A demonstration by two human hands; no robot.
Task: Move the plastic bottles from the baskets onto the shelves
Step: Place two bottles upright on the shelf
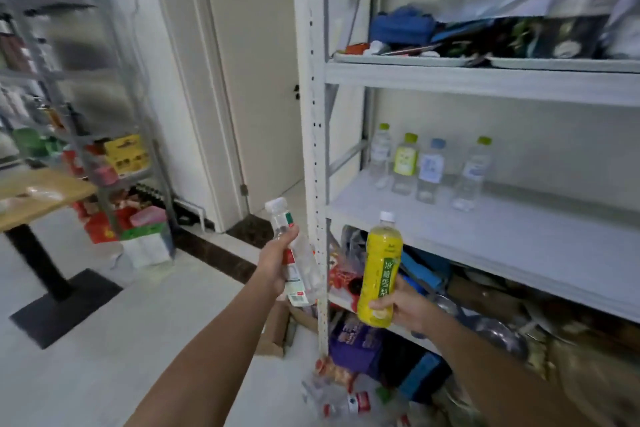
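Observation:
My left hand (277, 262) grips a clear plastic bottle (298, 253) with a white cap and a red-and-white label, tilted, just left of the white shelf post (317, 149). My right hand (398, 305) holds a yellow bottle (379, 270) with a white cap upright by its lower part, below the front edge of the middle shelf (485, 229). Several clear bottles (429, 170) with green and blue caps stand in a row at the back left of that shelf. More bottles (346, 402) lie low at the bottom centre; no basket can be made out.
The upper shelf (485, 80) holds trays with bags and packets. The lower shelf is crammed with boxes and metal items. A wooden table (38, 194) on a black base stands left, with a wire rack (86, 114) of goods behind it and a closed door (256, 80) beyond.

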